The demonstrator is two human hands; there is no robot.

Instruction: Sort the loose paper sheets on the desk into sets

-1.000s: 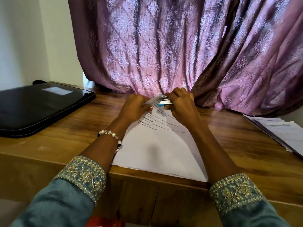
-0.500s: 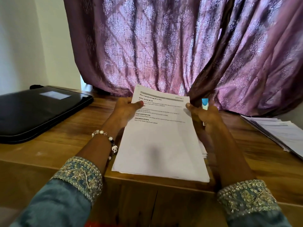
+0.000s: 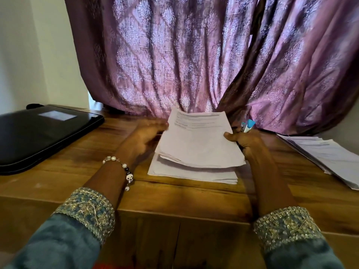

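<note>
My right hand [image 3: 246,141] is pinching the lifted paper set [image 3: 198,140] at its 3 o'clock edge, a stapler [image 3: 248,126] tucked in it; my blurred left hand [image 3: 147,133] is resting loosely open at 9 o'clock.

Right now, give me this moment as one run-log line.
right hand: holds stapled set and stapler | left hand: blurred beside set | set: raised over centre stack | side pile: untouched

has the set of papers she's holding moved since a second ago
Yes. The held set was flat on the desk under both hands; now it is lifted off the stack, gripped by the right hand.
</note>
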